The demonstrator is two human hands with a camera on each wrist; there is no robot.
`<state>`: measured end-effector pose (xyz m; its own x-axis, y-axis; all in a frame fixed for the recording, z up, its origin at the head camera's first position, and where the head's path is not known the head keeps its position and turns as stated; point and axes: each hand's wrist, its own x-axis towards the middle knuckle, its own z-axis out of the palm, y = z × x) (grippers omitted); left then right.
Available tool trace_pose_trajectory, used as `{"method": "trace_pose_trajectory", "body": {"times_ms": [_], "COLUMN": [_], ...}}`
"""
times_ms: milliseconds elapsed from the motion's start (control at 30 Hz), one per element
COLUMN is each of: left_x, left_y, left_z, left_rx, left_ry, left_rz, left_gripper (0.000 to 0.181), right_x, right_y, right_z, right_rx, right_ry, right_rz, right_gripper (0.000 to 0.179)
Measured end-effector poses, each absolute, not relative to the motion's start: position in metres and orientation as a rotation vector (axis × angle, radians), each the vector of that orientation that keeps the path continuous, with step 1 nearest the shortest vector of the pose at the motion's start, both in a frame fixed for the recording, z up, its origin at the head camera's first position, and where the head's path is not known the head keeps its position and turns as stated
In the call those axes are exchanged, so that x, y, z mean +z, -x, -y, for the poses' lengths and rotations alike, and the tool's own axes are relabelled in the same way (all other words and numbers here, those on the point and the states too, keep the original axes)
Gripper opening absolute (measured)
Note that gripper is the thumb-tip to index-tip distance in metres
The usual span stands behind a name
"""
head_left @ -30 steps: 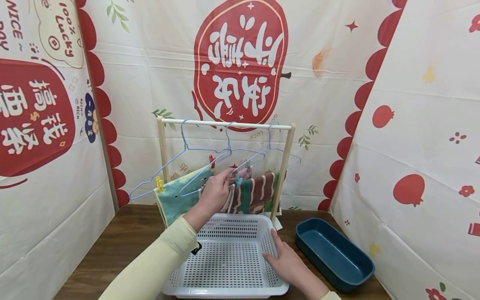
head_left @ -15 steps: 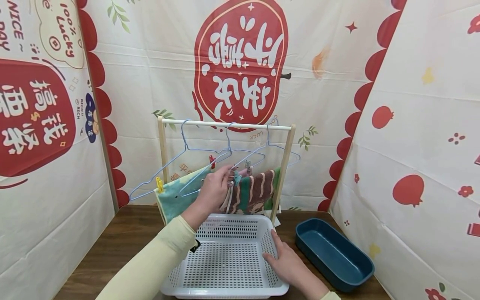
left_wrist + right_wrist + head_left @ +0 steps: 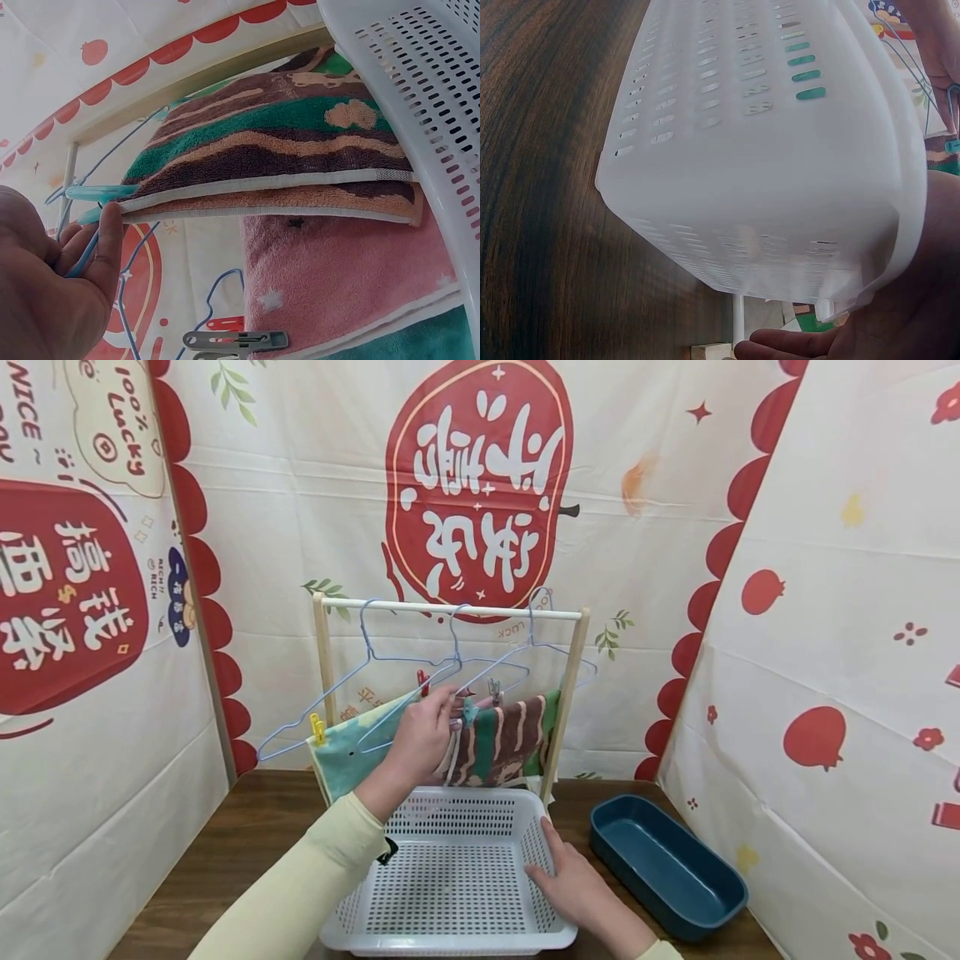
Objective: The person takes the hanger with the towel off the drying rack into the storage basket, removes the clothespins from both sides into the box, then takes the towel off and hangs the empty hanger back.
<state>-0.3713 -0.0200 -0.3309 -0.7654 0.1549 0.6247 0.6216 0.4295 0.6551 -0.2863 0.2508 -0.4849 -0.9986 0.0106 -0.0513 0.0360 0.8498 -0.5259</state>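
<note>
My left hand (image 3: 416, 739) grips the lower left corner of a blue wire hanger (image 3: 85, 255). A light-blue clothespin (image 3: 97, 193) beside its fingertips clips a brown, green and peach patterned towel (image 3: 513, 735) to that hanger. In the left wrist view, a pink towel (image 3: 337, 270) with stars hangs beyond, near a grey clothespin (image 3: 236, 340). My right hand (image 3: 573, 881) holds the right rim of a white perforated basket (image 3: 450, 942), thumb inside and fingers outside. No items lie in the basket.
A wooden rack (image 3: 450, 608) carries several hangers at the back of the table (image 3: 202, 860). A teal towel (image 3: 360, 747) hangs at left by a yellow clothespin (image 3: 318, 728) and a red clothespin (image 3: 423, 682). A dark blue tub (image 3: 667, 864) stands at right.
My left hand has shifted slightly left, drawing the hanger and patterned towel along; the hanger's hook has slid left on the rod. My right hand stays on the basket rim.
</note>
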Motion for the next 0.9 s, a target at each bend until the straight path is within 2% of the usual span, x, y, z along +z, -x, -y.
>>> {"method": "trace_pose_trajectory", "body": {"times_ms": [900], "left_x": [-0.333], "left_y": [0.374], "left_z": [0.032], "left_rx": [-1.355], "left_ry": [0.752], "left_rz": [2.102], "left_gripper": [0.031], "right_x": [-0.483], "right_y": [0.285], "right_z": [-0.25], "right_rx": [-0.899], "right_ry": [-0.043], "right_rz": [-2.957], "right_gripper": [0.089]}}
